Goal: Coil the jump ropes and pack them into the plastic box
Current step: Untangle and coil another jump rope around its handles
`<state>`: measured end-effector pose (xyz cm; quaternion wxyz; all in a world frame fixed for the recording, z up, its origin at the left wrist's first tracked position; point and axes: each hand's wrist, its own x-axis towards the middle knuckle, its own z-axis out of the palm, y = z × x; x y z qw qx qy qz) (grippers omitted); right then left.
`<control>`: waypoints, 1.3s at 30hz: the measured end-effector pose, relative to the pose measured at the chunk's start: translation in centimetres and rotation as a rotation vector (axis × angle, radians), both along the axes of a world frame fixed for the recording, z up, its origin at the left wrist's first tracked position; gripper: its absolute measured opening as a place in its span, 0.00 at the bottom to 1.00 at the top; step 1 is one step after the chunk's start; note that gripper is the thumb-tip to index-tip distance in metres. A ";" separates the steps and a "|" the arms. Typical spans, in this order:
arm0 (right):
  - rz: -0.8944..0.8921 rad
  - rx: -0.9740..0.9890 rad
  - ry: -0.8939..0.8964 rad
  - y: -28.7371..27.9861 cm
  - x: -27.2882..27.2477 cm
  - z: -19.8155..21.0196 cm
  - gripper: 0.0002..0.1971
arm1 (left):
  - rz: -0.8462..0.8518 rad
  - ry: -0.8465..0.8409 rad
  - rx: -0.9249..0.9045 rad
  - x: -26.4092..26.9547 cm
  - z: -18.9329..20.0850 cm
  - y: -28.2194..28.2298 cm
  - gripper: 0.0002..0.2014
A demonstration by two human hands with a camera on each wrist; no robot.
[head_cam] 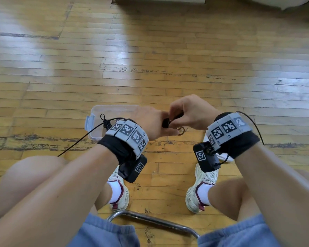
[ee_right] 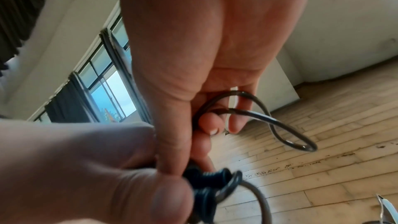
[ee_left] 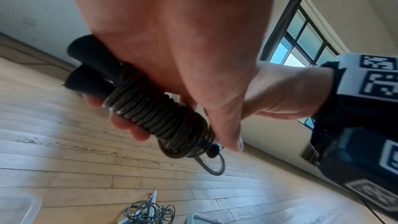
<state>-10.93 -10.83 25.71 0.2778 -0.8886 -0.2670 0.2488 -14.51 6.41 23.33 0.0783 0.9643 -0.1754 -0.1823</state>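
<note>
A black jump rope (head_cam: 166, 122) is held between my two hands above the floor. Its two black handles lie side by side with the cord wound tightly around them (ee_left: 159, 117). My left hand (head_cam: 154, 123) grips this bundle, fingers curled under it and thumb on top. My right hand (head_cam: 179, 117) pinches the loose end of the cord, which forms a loop (ee_right: 269, 120) past its fingers. The clear plastic box (head_cam: 96, 113) stands open on the floor, left of and below my hands. A second rope (ee_left: 150, 212) lies tangled on the floor.
I am seated, with my knees and white shoes (head_cam: 200, 191) under my arms. The chair's metal tube (head_cam: 150, 220) runs between my legs. A white object (head_cam: 208, 138) lies on the wooden floor behind my right wrist. A wall and window stand further off.
</note>
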 end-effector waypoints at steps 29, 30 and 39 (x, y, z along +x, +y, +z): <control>-0.411 0.486 0.335 -1.6 1.1 1.3 0.10 | 0.629 0.394 -1.334 1.2 3.0 0.4 0.15; -0.421 0.470 0.320 -1.4 1.0 1.3 0.10 | 0.631 0.365 -1.311 1.3 2.9 0.4 0.15; -0.567 0.400 0.426 0.9 0.2 1.3 0.07 | 0.600 -0.028 -0.883 1.7 0.9 0.6 0.15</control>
